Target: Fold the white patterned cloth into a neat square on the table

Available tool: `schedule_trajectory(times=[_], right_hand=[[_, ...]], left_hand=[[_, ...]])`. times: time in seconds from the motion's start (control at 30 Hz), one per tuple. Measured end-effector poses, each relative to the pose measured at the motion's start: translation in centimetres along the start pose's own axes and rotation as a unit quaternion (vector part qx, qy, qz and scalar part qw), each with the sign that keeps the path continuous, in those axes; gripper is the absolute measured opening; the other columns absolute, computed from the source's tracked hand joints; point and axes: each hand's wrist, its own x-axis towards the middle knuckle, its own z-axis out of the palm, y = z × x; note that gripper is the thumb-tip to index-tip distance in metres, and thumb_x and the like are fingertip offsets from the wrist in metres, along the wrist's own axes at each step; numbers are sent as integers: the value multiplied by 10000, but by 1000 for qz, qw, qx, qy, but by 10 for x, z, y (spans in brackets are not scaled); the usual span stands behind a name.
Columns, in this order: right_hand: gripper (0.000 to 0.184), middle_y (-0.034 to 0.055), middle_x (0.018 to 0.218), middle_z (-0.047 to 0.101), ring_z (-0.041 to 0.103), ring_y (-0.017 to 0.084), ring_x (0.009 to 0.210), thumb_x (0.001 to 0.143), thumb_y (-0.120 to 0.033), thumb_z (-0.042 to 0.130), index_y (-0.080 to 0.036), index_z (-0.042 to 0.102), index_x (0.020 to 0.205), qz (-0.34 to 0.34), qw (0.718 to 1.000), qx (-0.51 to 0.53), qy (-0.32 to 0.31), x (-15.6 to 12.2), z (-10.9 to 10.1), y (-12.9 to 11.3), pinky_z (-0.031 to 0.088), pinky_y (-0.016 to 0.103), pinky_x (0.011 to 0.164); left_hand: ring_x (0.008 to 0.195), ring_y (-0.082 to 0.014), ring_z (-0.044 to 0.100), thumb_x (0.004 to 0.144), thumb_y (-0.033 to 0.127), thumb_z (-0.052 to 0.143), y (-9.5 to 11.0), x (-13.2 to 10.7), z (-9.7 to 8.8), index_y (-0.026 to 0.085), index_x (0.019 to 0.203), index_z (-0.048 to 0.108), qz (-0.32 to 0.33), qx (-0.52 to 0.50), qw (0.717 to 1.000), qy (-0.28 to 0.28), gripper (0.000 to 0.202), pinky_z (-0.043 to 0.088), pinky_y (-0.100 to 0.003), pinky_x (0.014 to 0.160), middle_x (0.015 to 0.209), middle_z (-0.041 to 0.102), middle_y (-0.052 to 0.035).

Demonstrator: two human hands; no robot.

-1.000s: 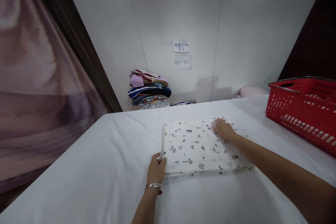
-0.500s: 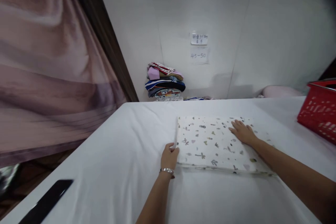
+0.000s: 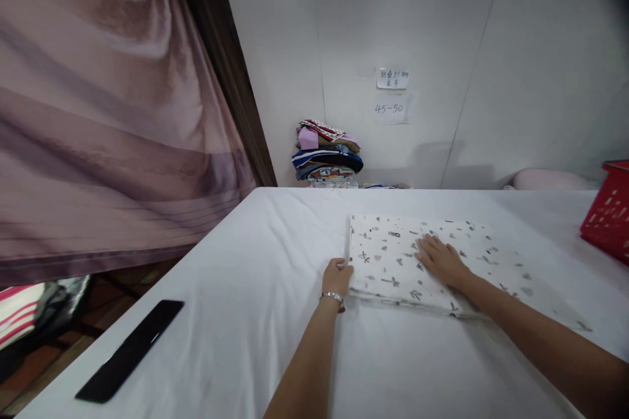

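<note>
A folded white cloth (image 3: 388, 262) with small printed plants and shapes lies flat on the white-covered table. At its left edge, near the front corner, is my left hand (image 3: 338, 276), a bracelet on its wrist; its fingers and thumb are closed on that edge, the fingertips partly hidden. My right hand (image 3: 443, 263) rests palm down on top of the cloth around its middle, fingers stretched out, holding nothing. The right forearm crosses the cloth and covers part of its front edge. To the right, the cloth spreads out beyond that forearm.
A long black flat object (image 3: 130, 350) lies on the table (image 3: 221, 314) at the left. Behind the far edge, folded fabrics (image 3: 328, 154) are stacked by the wall. A red basket (image 3: 609, 213) stands at the right. A pinkish curtain (image 3: 98, 111) hangs at the left.
My right hand has slid left across the cloth towards its middle. More cloth shows right of my forearm. My left hand stays at the left edge; the whole view has shifted slightly.
</note>
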Motion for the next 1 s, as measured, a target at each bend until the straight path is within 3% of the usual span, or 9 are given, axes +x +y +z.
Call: schedule_trajectory(times=[0.17,0.33,0.4,0.5,0.57,0.67,0.77,0.87,1.0], right_hand=[[672,72,1466,198,120,257,1343,849,-603,168,-205,325,1368,-51,998,30,-23,-12,-1,-23,155,478,1063],[646,66,1470,183,109,267,1343,861,-591,160,-223,332,1364,-72,997,38,10,-23,2,-40,155,499,1057],[653,65,1468,188,116,258,1342,861,-598,161,-222,319,1371,-96,994,46,-5,-27,2,-46,146,494,1061],[671,87,1464,190,121,264,1340,856,-605,188,-192,334,1365,-91,994,59,-32,-35,-1,-55,151,498,1059],[650,92,1461,198,124,271,1339,863,-587,208,-190,350,1356,-94,992,80,-17,-41,-4,-62,164,509,1054],[548,88,1422,310,210,273,1321,885,-520,257,-209,437,1299,-148,979,134,38,-50,-5,-79,221,512,1040],[416,86,1301,485,389,259,1229,885,-444,348,-233,549,1182,-214,952,191,103,-55,-4,-101,326,473,995],[333,83,1156,586,510,234,1082,868,-385,417,-233,589,1110,-259,932,208,144,-55,-5,-124,403,421,924],[274,88,1048,619,538,229,968,838,-325,472,-210,610,1046,-266,937,180,139,-48,-8,-146,429,394,841]], left_hand=[[822,-153,605,711,230,598,-1,1,0,135,1043,555,2,4,1000,-3,348,449,-217,711,932,646,-65],[863,-163,605,692,251,633,-2,3,0,144,1039,570,0,5,1000,-6,369,448,-218,730,970,648,-74],[857,-166,608,678,260,650,-1,2,-1,142,1036,574,-4,3,1000,-10,385,449,-221,726,974,650,-80],[836,-167,611,675,277,658,0,1,-2,136,1032,576,-7,-3,1000,-17,393,452,-221,707,966,652,-87],[806,-162,613,690,295,644,0,0,-2,135,1030,575,-9,-10,1000,-27,382,456,-216,667,965,652,-88],[724,-153,612,732,373,592,-3,2,-2,147,1005,584,-10,-20,999,-43,355,452,-215,582,919,661,-78],[650,-149,606,783,441,500,-6,5,-1,152,973,593,-10,-24,998,-61,358,443,-217,525,856,669,-72],[623,-135,607,822,366,432,-8,8,-1,153,997,585,-14,-19,997,-77,315,442,-208,510,888,669,-76],[628,-122,618,816,267,426,-8,9,-1,179,1102,547,-28,11,995,-90,323,454,-199,531,921,671,-63]])
